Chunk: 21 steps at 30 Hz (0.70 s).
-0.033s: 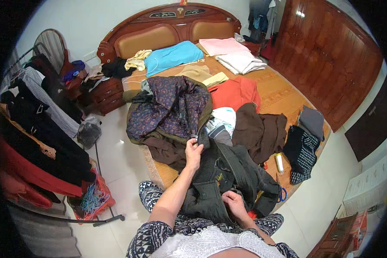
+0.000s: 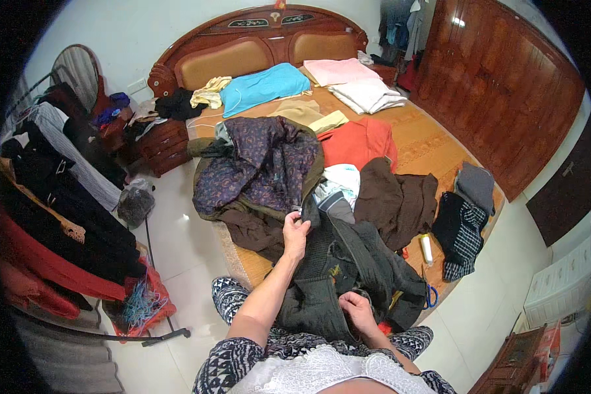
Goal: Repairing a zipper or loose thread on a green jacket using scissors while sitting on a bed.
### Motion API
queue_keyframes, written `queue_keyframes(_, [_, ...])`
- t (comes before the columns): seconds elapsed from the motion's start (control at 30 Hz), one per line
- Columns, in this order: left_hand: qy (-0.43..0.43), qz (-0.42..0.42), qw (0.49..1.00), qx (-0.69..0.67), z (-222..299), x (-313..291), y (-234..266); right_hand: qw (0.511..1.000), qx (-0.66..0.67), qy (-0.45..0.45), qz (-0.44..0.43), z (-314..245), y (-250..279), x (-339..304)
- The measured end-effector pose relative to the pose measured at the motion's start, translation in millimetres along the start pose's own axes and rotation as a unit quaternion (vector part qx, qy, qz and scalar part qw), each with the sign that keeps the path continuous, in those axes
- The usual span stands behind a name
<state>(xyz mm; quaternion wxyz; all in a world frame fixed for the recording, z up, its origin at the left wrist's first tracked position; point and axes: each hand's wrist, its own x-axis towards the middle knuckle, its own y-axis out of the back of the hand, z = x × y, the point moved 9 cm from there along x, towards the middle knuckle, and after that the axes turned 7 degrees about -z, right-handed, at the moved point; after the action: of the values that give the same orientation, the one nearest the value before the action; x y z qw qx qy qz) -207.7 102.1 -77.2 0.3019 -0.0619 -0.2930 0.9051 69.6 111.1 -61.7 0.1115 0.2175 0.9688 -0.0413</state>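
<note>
A dark grey-green jacket (image 2: 368, 259) with a ribbed part is spread across my lap and the bed's near edge. My right hand (image 2: 356, 308) is closed on its front edge. My left hand (image 2: 297, 231), arm stretched forward, pinches the jacket's upper edge, where a small shiny piece shows at the fingertips; I cannot make out its kind. Just beyond that hand lies a bunched garment with a purple patterned lining (image 2: 256, 161) and olive edging. Blue-handled scissors (image 2: 431, 295) lie at the jacket's right side, close to a white tube (image 2: 427, 249).
Brown cloth (image 2: 394, 203), an orange-red garment (image 2: 361, 144) and checked clothing (image 2: 463, 230) lie on the bed (image 2: 433, 141). A blue pillow (image 2: 266, 88) is at the headboard. Left stands a rack of hanging clothes (image 2: 65, 197), with a red bag (image 2: 148, 302) of blue strings below.
</note>
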Motion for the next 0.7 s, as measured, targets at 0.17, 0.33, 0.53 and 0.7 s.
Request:
queue_keyframes(0.17, [0.020,-0.002,1.000,0.000,-4.1,0.5,0.8,0.999,0.035,0.011,0.013,-10.9,-2.2,-4.8])
queue_keyframes(0.33, [0.023,-0.009,1.000,0.018,-1.0,0.4,1.4,0.985,0.162,-0.010,0.059,-27.7,13.6,-0.4])
queue_keyframes(0.53, [0.024,-0.016,0.999,0.026,3.5,-1.5,-4.8,0.930,0.361,0.070,0.019,-60.5,22.2,8.3])
queue_keyframes(0.7, [0.042,-0.009,0.999,0.026,0.4,0.2,-0.2,0.907,0.410,0.090,-0.030,-83.2,13.6,18.6])
